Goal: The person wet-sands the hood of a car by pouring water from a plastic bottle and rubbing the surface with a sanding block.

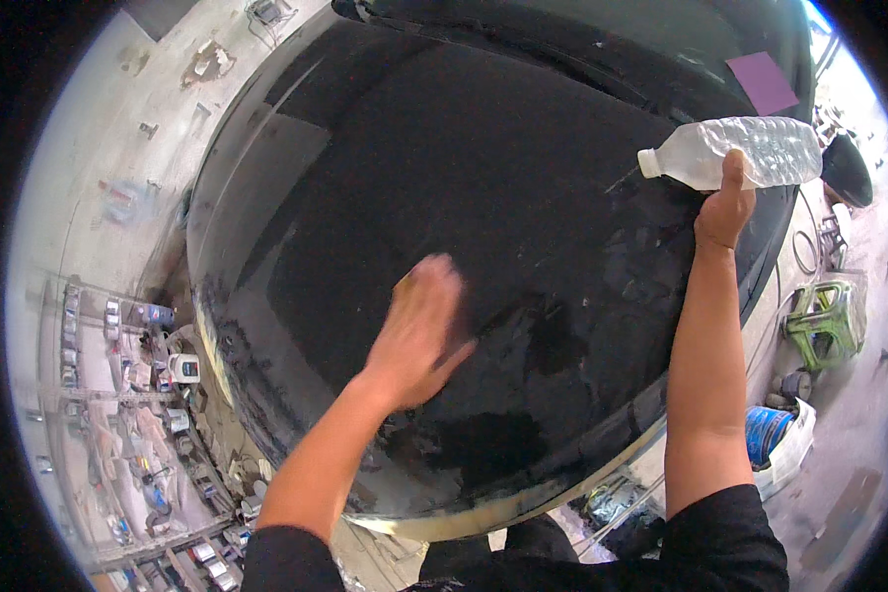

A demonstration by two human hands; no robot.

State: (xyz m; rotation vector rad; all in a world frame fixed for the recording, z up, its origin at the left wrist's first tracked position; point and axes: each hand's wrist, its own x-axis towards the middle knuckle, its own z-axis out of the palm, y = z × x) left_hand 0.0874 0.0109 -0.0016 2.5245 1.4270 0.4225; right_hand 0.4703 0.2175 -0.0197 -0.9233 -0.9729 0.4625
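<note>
A car's dark bonnet (385, 138) spreads out in front of me, dull in the middle with wet-looking patches at the near side. My left hand (422, 331) lies on it, slightly blurred, fingers stretched out and thumb apart. Whether anything thin lies under that palm is hidden. Over the right side of the bonnet, my right hand (727, 209) grips a clear plastic bottle (775, 148) from below, thumb across its side. The bottle is tipped sideways, its white cap pointing left. A faint thin streak, seemingly liquid, runs down-left from the cap.
A purple sheet (763, 83) rests on the windscreen, and a dark side mirror (847, 170) sticks out at right. Shelving (118, 395) with cans and tools stands on the left. A green stool (821, 321) and a blue can (766, 434) are at the right.
</note>
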